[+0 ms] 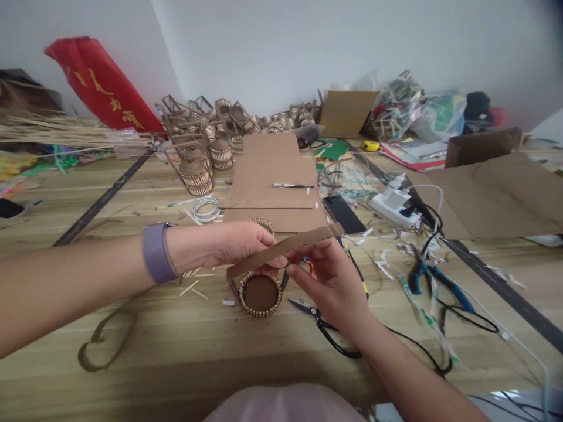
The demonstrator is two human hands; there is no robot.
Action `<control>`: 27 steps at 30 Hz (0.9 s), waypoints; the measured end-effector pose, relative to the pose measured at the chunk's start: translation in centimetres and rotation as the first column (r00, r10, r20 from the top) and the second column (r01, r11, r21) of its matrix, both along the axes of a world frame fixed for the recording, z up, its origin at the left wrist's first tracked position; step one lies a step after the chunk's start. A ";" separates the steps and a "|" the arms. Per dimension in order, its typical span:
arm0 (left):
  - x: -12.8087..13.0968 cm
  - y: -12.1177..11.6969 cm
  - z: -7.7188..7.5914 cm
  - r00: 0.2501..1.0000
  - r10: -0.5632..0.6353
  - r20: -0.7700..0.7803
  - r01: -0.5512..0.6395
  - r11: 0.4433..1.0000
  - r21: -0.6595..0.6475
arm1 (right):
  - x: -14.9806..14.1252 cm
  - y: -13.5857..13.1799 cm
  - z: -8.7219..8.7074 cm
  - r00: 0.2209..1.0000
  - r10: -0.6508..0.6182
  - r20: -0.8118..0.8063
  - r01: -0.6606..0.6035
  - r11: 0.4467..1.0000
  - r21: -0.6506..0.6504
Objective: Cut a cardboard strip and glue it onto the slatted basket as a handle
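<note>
Both hands hold a long brown cardboard strip (281,249) above the wooden table. My left hand (233,243), with a purple wristband, pinches the strip near its lower left end. My right hand (328,278) grips the strip near its middle, fingers closed; something orange and blue shows between them, too hidden to name. Just below the strip stands a small round cardboard piece ringed with bamboo sticks (260,293). A second ringed piece (263,224) peeks out behind my left hand.
Black scissors (316,316) lie right of the round piece, blue-handled pliers (428,278) farther right. Cardboard sheets (275,176) with a pen, a phone (343,214), a white charger (396,202), several finished stick baskets (206,146) and a red bag (101,85) fill the back.
</note>
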State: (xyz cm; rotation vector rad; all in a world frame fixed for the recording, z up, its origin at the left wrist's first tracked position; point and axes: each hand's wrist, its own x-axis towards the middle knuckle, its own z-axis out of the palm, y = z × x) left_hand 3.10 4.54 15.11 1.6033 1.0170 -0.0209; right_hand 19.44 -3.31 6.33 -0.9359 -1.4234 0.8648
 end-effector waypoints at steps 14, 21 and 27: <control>-2.7 -2.9 1.0 0.995 0.094 0.034 -0.100 0.923 0.372 | -0.5 0.4 0.6 0.996 0.011 -0.087 -0.016 0.998 -0.063; -2.0 -2.3 -0.4 0.996 0.065 0.068 -0.081 0.960 0.269 | -0.9 0.3 0.3 0.965 0.006 -0.263 -0.052 0.984 -0.171; -2.0 -2.1 -0.5 0.994 0.072 0.083 -0.086 0.980 0.179 | -1.2 0.3 -0.4 0.926 -0.037 -0.375 -0.064 0.965 -0.253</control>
